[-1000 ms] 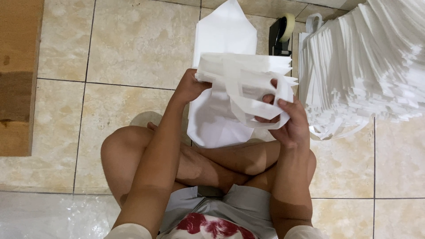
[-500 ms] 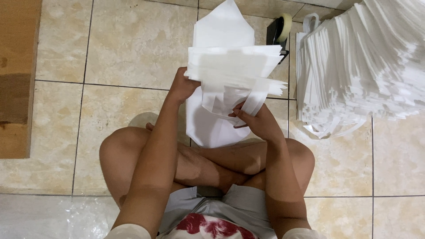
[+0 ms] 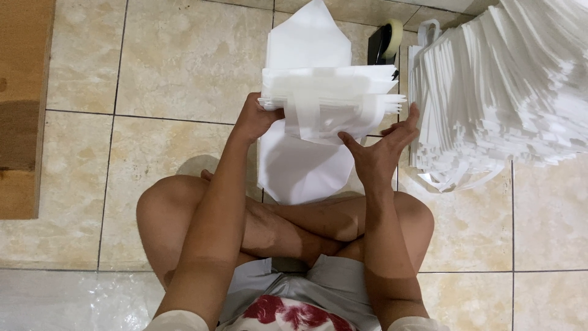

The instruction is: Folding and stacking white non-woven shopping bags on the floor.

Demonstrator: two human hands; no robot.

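Head view shows the left hand with fingers closed on the left edge of a bundle of white bags, holding it above the floor, in front of the crossed legs; the right hand is under the bundle's right part, fingers spread apart, only the tips touching a hanging strip. Below lies a flat white sheet on the tiled floor; a big stack of white bags stands to the right, a tape dispenser behind. I think the bundle may fan out and slide, because one side only is gripped; loose layers could fall onto the sheet.
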